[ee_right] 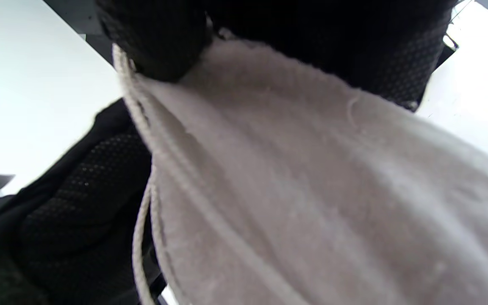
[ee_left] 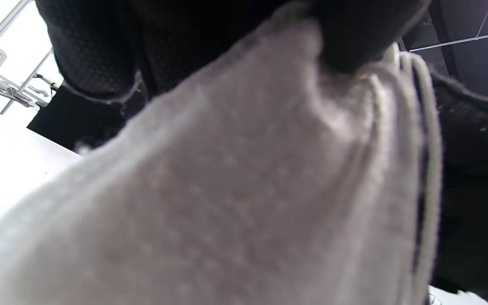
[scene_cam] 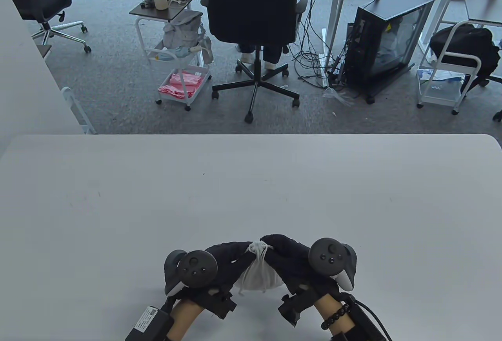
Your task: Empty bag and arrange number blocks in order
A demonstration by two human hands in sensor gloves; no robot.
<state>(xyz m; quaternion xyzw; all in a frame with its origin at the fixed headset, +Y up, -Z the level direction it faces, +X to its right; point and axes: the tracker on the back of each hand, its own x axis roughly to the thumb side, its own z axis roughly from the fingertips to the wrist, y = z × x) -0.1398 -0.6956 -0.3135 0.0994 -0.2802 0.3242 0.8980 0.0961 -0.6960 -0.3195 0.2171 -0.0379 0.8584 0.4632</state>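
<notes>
Near the front edge of the surface (scene_cam: 117,200), about midway along it, both hands are holding a small white bag (scene_cam: 259,274). The left hand (scene_cam: 219,264) and right hand (scene_cam: 292,260) are each pinching the gathered neck with curled fingers (ee_left: 354,38), the cord (ee_right: 142,220) trailing beside it. The cloth looks soft and limp, likely light, bulging with blocks unseen inside. The puckered mouth seems the best hold: pulling its two sides apart should loosen the drawstring.
</notes>
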